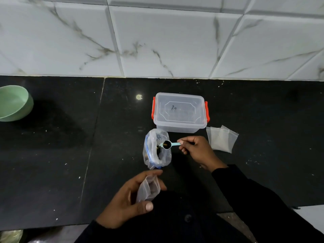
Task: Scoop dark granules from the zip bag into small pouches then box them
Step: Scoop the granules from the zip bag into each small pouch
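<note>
Zip bag [156, 149]: upright, mouth open, on black worktop [52, 155] just in front of lidded box [179, 112]; contents hard to make out.
Scoop [170, 144]: over the bag's mouth, loaded dark; right hand [196, 151] pinches its handle.
Pouch [149, 187]: gripped by left hand [128, 197], partly hidden by the fingers.
Spare pouches [221, 138]: right of box.
Green bowl [14, 102]: cut off at left edge.
</note>
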`<action>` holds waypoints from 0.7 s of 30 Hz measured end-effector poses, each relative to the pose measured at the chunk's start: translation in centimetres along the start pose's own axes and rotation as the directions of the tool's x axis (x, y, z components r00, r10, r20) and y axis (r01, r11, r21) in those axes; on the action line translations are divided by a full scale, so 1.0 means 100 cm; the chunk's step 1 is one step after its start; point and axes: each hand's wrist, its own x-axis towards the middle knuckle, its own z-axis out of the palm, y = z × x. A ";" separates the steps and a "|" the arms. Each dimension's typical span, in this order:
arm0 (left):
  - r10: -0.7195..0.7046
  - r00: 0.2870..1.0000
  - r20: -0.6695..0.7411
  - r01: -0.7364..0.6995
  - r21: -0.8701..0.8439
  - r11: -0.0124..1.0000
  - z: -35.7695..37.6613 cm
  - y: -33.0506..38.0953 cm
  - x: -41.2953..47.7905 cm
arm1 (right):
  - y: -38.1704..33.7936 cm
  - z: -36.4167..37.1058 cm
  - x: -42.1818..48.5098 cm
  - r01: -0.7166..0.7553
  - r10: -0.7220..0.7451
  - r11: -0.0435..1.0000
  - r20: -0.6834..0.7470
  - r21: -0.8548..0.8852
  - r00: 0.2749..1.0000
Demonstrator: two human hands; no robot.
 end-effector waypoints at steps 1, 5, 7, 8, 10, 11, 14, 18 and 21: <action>0.018 0.999 -0.051 -0.018 0.000 1.000 0.002 0.001 0.002 | -0.003 -0.003 -0.004 -0.002 0.002 1.000 -0.003 0.022 1.000; 0.115 0.969 -0.217 -0.108 0.044 0.993 -0.001 0.004 0.016 | -0.027 -0.015 -0.025 0.012 -0.014 0.995 0.020 0.097 1.000; 0.163 0.951 -0.264 -0.146 0.081 0.986 -0.004 0.008 0.028 | -0.043 -0.018 -0.035 0.037 -0.041 0.989 0.024 0.145 0.999; 0.180 0.942 -0.284 -0.158 0.098 0.983 -0.005 0.009 0.034 | -0.051 -0.019 -0.040 0.054 -0.059 0.986 0.025 0.159 0.998; 0.209 0.927 -0.313 -0.181 0.116 0.977 -0.006 0.012 0.047 | -0.068 -0.020 -0.049 0.092 -0.098 0.981 0.028 0.173 0.995; 0.225 0.921 -0.319 -0.194 0.127 0.973 -0.006 0.013 0.053 | -0.076 -0.020 -0.054 0.110 -0.118 0.977 0.036 0.183 0.992; 0.283 0.905 -0.316 -0.237 0.177 0.955 -0.001 0.019 0.069 | -0.095 -0.021 -0.066 0.152 -0.170 0.968 0.079 0.201 0.982; 0.321 0.891 -0.322 -0.276 0.178 0.944 0.008 0.024 0.078 | -0.108 -0.017 -0.078 0.208 -0.226 0.966 0.110 0.156 0.968; 0.332 0.879 -0.341 -0.302 0.139 0.943 0.009 0.024 0.079 | -0.108 -0.015 -0.081 0.295 -0.298 0.955 0.094 0.044 0.950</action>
